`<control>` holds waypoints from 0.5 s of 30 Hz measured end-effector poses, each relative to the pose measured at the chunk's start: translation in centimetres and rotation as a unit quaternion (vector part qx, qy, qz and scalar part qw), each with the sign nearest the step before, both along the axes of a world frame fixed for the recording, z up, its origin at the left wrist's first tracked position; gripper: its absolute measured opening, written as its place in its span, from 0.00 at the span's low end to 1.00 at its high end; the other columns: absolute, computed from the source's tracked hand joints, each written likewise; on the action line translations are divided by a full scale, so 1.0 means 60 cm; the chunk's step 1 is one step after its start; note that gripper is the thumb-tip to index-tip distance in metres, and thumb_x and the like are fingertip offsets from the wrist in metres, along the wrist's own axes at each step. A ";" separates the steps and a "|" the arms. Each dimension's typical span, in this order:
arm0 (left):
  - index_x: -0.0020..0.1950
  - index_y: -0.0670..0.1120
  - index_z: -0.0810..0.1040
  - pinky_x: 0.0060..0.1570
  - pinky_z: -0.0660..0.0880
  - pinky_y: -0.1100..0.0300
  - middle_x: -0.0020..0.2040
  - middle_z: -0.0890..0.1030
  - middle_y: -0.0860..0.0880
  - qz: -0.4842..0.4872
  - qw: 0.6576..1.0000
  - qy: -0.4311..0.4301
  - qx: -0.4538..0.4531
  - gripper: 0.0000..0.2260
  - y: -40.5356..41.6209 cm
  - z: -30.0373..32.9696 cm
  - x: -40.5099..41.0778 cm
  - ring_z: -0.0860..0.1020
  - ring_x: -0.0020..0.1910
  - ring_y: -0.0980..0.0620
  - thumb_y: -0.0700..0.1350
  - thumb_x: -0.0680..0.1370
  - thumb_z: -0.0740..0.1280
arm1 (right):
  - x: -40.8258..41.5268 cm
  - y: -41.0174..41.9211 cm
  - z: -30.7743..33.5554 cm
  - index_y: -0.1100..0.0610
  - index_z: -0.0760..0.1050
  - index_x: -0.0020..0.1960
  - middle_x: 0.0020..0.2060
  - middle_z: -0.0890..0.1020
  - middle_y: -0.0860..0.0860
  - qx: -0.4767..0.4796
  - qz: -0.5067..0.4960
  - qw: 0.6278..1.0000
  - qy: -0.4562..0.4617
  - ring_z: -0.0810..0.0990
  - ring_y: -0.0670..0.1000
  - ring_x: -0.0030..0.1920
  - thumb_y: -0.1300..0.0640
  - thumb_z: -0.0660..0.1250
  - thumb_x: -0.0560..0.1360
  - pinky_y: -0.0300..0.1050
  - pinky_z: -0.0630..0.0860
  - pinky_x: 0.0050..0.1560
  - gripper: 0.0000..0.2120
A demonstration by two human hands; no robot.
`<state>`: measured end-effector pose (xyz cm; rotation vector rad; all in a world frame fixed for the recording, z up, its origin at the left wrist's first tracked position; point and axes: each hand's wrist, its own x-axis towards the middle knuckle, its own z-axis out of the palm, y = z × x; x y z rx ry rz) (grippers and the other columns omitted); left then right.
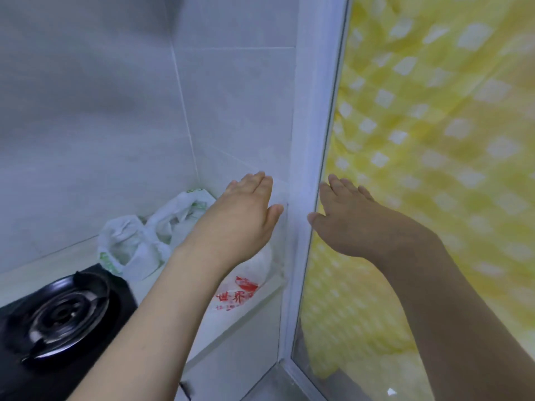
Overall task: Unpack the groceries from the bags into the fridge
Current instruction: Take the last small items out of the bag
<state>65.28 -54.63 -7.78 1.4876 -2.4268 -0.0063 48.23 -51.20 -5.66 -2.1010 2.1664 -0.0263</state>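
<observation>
Two white plastic bags lie on the counter in the tiled corner. One has green print (136, 241) and sits by the wall. The other has red print (246, 285) and lies partly under my left forearm. My left hand (246, 215) hovers above the bags with straight fingers and holds nothing. My right hand (350, 215) is stretched out flat, empty, to the right of the white frame post, in front of the yellow curtain. No fridge is in view.
A black gas stove with a round burner (63, 314) fills the lower left. A white frame post (307, 169) with a glass pane divides the view. Behind the glass hangs a yellow checked curtain (434, 125). White tiled walls close the corner.
</observation>
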 end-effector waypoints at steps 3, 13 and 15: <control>0.80 0.43 0.52 0.76 0.45 0.57 0.80 0.53 0.45 0.036 0.999 0.007 0.005 0.27 -0.008 -0.006 0.054 0.50 0.79 0.50 0.53 0.84 0.53 | 0.049 -0.030 -0.007 0.59 0.41 0.80 0.79 0.39 0.54 -0.006 0.041 0.999 0.004 0.39 0.52 0.78 0.47 0.47 0.84 0.50 0.39 0.76 0.30; 0.80 0.43 0.52 0.75 0.44 0.58 0.80 0.53 0.46 0.150 0.988 -0.002 0.024 0.27 -0.030 -0.024 0.218 0.50 0.79 0.50 0.53 0.84 0.52 | 0.201 -0.117 -0.030 0.59 0.41 0.79 0.79 0.39 0.55 0.011 0.149 0.989 0.011 0.39 0.54 0.78 0.48 0.47 0.84 0.51 0.39 0.77 0.30; 0.80 0.43 0.51 0.75 0.44 0.58 0.81 0.52 0.46 0.165 0.986 -0.004 0.030 0.27 -0.037 -0.026 0.240 0.49 0.79 0.51 0.53 0.84 0.51 | 0.220 -0.132 -0.034 0.59 0.41 0.79 0.79 0.40 0.55 0.012 0.162 0.987 0.009 0.39 0.54 0.79 0.48 0.48 0.84 0.51 0.39 0.76 0.30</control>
